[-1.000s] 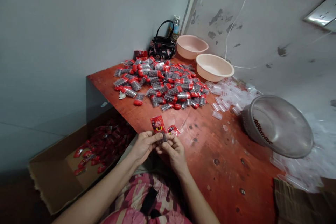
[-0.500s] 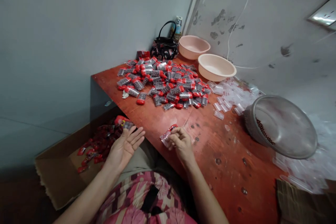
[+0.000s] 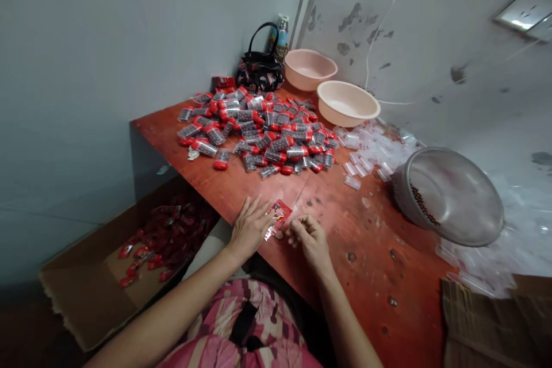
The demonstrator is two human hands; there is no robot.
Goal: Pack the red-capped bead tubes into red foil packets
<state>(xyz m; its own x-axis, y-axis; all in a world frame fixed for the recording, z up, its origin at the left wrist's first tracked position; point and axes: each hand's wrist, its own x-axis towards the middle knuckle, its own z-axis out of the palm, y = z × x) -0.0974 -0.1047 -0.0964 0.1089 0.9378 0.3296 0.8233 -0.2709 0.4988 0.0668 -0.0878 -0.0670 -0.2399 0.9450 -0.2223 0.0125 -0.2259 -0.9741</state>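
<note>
Centre of frame, we log a packet (image 3: 282, 209) in red with touches of yellow, black and white; table (image 3: 375, 267) orange-red, dark-spotted. Filled tubes (image 3: 282, 142), upper centre: clear, bright red caps, dark dotted contents. Handbag (image 3: 260, 75) behind: black with a pale pinkish print. We note one pink basin (image 3: 304, 79), one cream basin (image 3: 340, 114). At right, bowl (image 3: 468, 195) dull grey, beads (image 3: 421, 204) dark brown. Bottom edge: garment (image 3: 218, 322) patched magenta, cream and maroon. Carton (image 3: 80, 290), lower left, brown.

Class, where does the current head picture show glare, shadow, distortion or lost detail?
Head view: glare on the socket plate; dark shadow behind the cardboard box; grey basin apparently stretched by the wide lens; red packet print too soft to read.
</note>
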